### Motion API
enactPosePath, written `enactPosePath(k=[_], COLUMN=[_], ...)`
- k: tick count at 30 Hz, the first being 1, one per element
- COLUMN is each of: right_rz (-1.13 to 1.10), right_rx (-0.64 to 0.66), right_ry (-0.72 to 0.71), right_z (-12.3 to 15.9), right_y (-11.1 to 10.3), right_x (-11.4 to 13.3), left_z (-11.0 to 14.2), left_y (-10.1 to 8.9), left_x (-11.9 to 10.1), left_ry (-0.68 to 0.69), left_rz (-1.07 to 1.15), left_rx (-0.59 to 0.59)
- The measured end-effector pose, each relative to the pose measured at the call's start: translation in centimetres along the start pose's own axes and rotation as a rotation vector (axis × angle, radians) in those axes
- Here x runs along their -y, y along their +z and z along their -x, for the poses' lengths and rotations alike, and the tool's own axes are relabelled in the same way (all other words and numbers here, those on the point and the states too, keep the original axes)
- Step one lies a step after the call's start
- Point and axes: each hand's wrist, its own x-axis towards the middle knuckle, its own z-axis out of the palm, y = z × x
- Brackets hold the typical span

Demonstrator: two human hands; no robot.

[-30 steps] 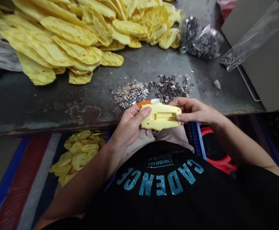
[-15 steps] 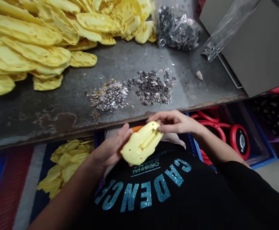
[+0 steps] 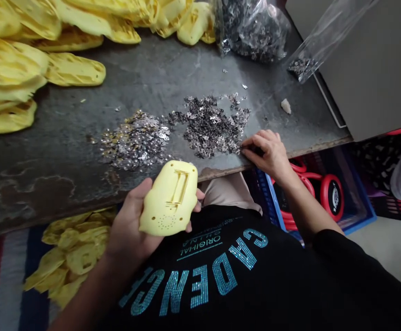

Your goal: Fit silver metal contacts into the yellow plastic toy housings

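Note:
My left hand point(image 3: 131, 225) is closed around a yellow plastic shell point(image 3: 170, 200), held at the table's front edge. The shell's outer face, with a rectangular battery slot, screw holes and a ring of tiny holes, faces me. At the right edge of a heap of small dark metal pieces point(image 3: 214, 126), my right hand point(image 3: 267, 151) has thumb and fingers pinched together. What lies between those fingertips is too small to make out. A second heap of shinier metal pieces point(image 3: 134, 142) lies to the left, just beyond the shell.
Many yellow shells point(image 3: 10, 69) are piled at the table's back left. Plastic bags of metal pieces point(image 3: 255, 32) lie at the back, near a grey box point(image 3: 369, 69). Below the table are more yellow parts point(image 3: 76, 253) and a blue crate point(image 3: 272, 202) with red items.
My right hand has let go of the shell and moved up and right to the dark heap. My left hand has kept the shell, moved left and turned it more upright.

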Motion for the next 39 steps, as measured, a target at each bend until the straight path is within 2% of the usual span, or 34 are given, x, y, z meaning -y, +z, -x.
enactPosePath(k=[4, 10, 13, 21, 26, 36, 39], right_rz=[0.035, 0.062, 0.055, 0.073, 0.063, -0.045, -0.059], right_rx=[0.005, -0.074, -0.065, 0.063, 0.062, -0.087, -0.054], right_ry=[-0.027, 0.020, 0.016, -0.036, -0.026, 0.059, 0.010], right_z=[-0.3, 0.9, 1.1, -1.8, -2.7, -0.1, -0.2], right_y=[0.4, -0.5, -0.7, -0.3, -0.3, -2.0, -1.6], right_x=[0.0, -1.4, -1.4, 0.5, 0.2, -1.6, -1.4], left_z=[-0.5, -0.6, -0.7, -0.8, -0.5, -1.0, -1.1], left_y=[0.0, 0.2, 0.4, 1.3, 1.7, 1.2, 1.7], left_x=[-0.4, -0.8, -1.0, -1.3, -1.5, -1.2, -1.1], left_ry=[0.005, -0.030, -0.048, -0.078, -0.086, -0.089, -0.075], left_rz=[0.009, 0.011, 0.003, -0.015, -0.050, -0.040, -0.042], left_rx=[0.045, 0.003, -0.010, -0.088, -0.110, -0.104, -0.121])
